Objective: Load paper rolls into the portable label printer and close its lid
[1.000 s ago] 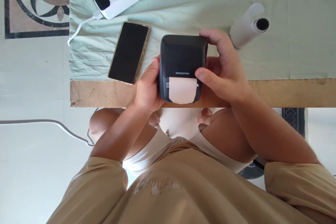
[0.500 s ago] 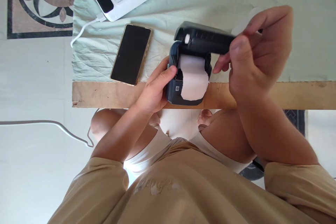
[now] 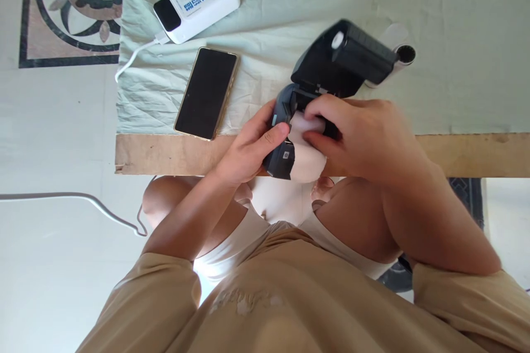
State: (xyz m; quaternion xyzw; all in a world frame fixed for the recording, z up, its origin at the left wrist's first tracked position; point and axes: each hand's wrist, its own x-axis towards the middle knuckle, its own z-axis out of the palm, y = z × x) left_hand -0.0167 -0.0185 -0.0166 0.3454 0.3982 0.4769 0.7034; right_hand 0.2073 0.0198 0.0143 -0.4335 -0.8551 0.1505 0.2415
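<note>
A small dark label printer (image 3: 285, 157) sits at the near edge of the table, its lid (image 3: 348, 58) swung open and tilted back. My left hand (image 3: 244, 151) grips the printer's left side. My right hand (image 3: 364, 132) reaches into the open compartment, fingers closed on the white paper roll (image 3: 304, 121) whose loose end hangs over the front. A second white paper roll (image 3: 399, 49) lies behind the lid, mostly hidden by it.
A black phone (image 3: 206, 92) lies face up left of the printer. A white power bank (image 3: 196, 3) with a white cable (image 3: 136, 55) rests further back. The table (image 3: 467, 151) has a pale green cloth over it and a bare wooden front edge.
The printer was closed a second ago; my right hand lifted its lid open, let go, and moved down into the compartment onto the paper roll. The printer shifted slightly toward me.
</note>
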